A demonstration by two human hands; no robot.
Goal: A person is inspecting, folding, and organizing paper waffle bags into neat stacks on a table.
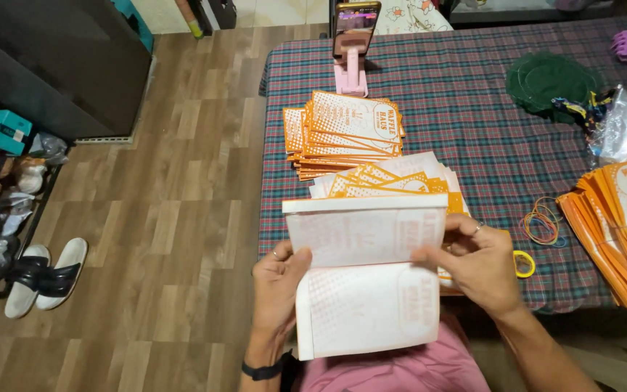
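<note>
Mid-fold on the white sheet (366,279): left hand (277,283) fingers pinch its left edge, right hand (477,263) fingers grip the right, so next probably creasing it over the orange stack (390,181).

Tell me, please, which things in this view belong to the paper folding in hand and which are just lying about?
In hand:
- white printed paper sheet, held by left hand and right hand
- orange-and-white printed paper stacks
- loose fanned sheets
- orange bundle at the right
- coloured rubber bands

Lying about:
- phone on pink stand
- dark green round mat
- white slippers on the floor
</note>
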